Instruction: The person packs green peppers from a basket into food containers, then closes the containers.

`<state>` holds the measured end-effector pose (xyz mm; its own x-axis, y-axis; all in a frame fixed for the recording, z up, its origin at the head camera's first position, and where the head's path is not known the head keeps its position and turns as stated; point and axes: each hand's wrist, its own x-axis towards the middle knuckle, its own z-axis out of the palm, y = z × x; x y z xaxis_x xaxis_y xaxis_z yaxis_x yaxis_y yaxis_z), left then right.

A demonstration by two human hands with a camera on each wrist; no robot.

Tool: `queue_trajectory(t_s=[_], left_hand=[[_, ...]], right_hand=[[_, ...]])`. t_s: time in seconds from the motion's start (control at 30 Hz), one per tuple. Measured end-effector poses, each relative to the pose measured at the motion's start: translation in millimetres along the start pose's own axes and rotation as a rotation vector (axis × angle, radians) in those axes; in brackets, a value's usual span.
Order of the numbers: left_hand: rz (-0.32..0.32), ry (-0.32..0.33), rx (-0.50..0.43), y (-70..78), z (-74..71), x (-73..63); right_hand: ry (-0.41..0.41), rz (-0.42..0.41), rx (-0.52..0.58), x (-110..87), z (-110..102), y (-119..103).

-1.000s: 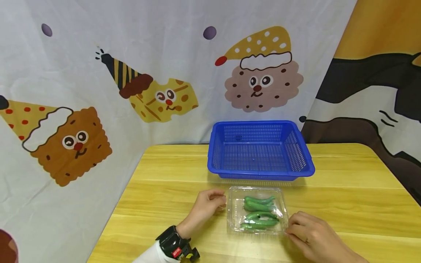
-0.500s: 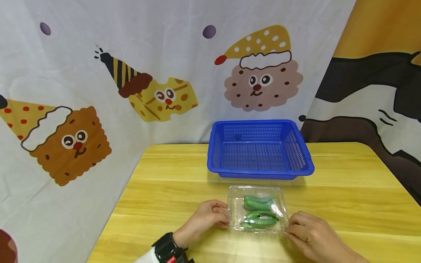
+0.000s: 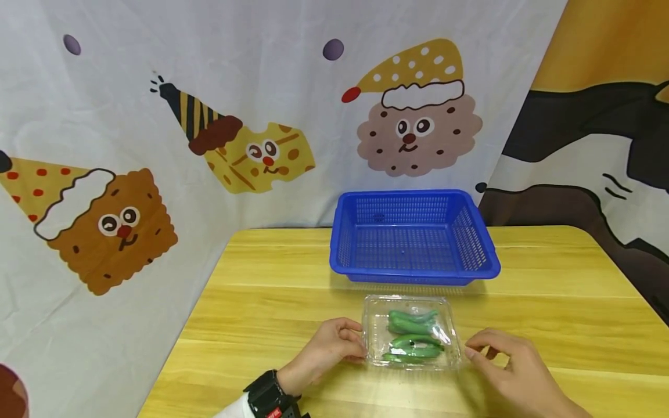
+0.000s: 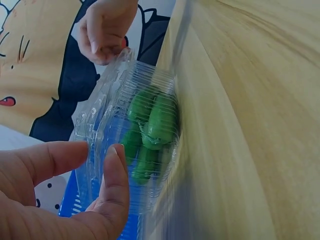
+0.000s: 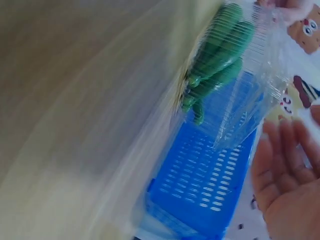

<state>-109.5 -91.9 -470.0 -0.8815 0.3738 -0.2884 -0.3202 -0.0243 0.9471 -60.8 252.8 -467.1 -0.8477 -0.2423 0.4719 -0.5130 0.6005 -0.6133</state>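
A clear plastic clamshell box (image 3: 373, 331) lies shut on the table, with several long green peppers (image 3: 415, 342) inside. My left hand (image 3: 326, 351) is at the box's left side; in the left wrist view its thumb (image 4: 115, 175) and index finger (image 4: 62, 155) pinch the rim. My right hand (image 3: 514, 363) hovers just off the box's right front corner, fingers loosely bent around nothing. In the right wrist view a gap shows between this hand (image 5: 290, 185) and the box (image 5: 245, 110).
Behind the box stands a blue plastic basket (image 3: 415, 273) with perforated walls and nothing inside. The wooden table (image 3: 261, 302) reaches back to a cartoon-printed cloth (image 3: 282, 52). A black device (image 3: 269, 395) is strapped on my left wrist.
My left hand moved slightly toward the front and took hold of the box's left rim. My right hand let go of the right corner and drew away rightward. The box barely shifted.
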Motion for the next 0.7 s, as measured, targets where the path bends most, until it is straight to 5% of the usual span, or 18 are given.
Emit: queue_trajectory(t_s=[0.1, 0.2, 0.43, 0.7], left_hand=[[0.000, -0.002, 0.000, 0.6, 0.2, 0.6], [-0.001, -0.003, -0.003, 1.0, 0.3, 1.3], [-0.003, -0.002, -0.014, 0.3, 0.2, 1.0], [-0.019, -0.007, -0.025, 0.8, 0.6, 0.7]], right_hand=[[-0.037, 0.255, 0.002, 2.4, -4, -1], [-0.124, 0.389, 0.039, 2.8, -6, 3], [-0.352, 0.469, 0.290, -3.3, -5, 17], [-0.443, 0.533, 0.442, -3.9, -1, 22]])
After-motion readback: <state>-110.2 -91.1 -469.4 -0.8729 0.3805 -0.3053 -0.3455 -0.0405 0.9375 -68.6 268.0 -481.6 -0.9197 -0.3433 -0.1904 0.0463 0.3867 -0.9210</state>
